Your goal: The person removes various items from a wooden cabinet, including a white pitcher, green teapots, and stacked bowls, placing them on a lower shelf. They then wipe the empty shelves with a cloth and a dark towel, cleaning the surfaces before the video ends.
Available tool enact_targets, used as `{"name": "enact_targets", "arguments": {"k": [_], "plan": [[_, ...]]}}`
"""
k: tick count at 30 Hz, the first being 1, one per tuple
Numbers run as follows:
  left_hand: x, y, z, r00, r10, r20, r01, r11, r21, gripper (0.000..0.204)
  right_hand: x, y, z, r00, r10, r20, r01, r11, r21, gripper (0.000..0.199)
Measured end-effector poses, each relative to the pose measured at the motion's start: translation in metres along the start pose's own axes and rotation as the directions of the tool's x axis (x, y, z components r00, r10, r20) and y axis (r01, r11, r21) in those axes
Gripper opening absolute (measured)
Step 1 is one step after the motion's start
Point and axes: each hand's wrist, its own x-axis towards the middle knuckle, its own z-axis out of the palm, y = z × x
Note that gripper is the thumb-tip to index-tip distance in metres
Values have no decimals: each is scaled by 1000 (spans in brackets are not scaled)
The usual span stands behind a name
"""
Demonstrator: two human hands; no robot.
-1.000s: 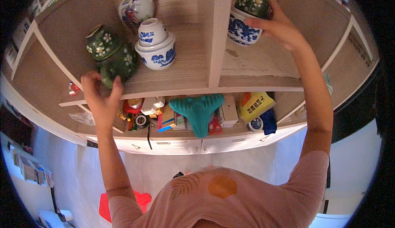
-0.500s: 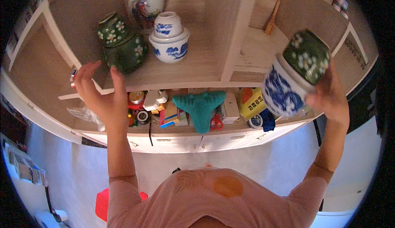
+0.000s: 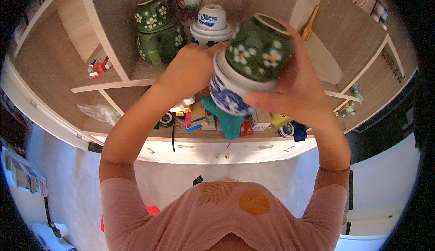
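Note:
My right hand grips a blue-and-white porcelain jar with an upturned green flowered cup on its top. The stack tilts in the air before the shelf. My left hand reaches to the jar's left side, its fingers mostly hidden; whether they touch the jar I cannot tell. Behind that hand, on the shelf, stand a green flowered pot with an upturned matching cup on it, and a blue-and-white lidded pot topped by a small upturned cup.
A painted white porcelain ewer stands deeper in the compartment. A wooden spatula leans in the compartment to the right. Below lie a teal knitted piece, red scissors and small boxes. Upright dividers part the shelves.
My right hand has brought the jar and green cup leftward to the middle. My left hand has moved right, from beside the green pot to the held jar. The view has shifted slightly.

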Motion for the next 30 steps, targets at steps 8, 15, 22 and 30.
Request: {"name": "enact_targets", "arguments": {"k": [8,15,22,30], "plan": [[-16,-6,-8,998,50,-49,-46,995,86,28,17,22,17,998,10,-64,-21,987,-159,98],[-18,-8,1,997,-53,-65,41,986,-165,20,29,36,10,983,53,-175,-116,918,-378,97],[-26,1,9,966,-126,-227,51,950,-309,20,33,40,14,978,19,-207,-113,885,-451,96],[-25,16,8,919,-306,-250,112,809,-577,37,32,38,31,949,-89,-303,-121,783,-610,93]]}}
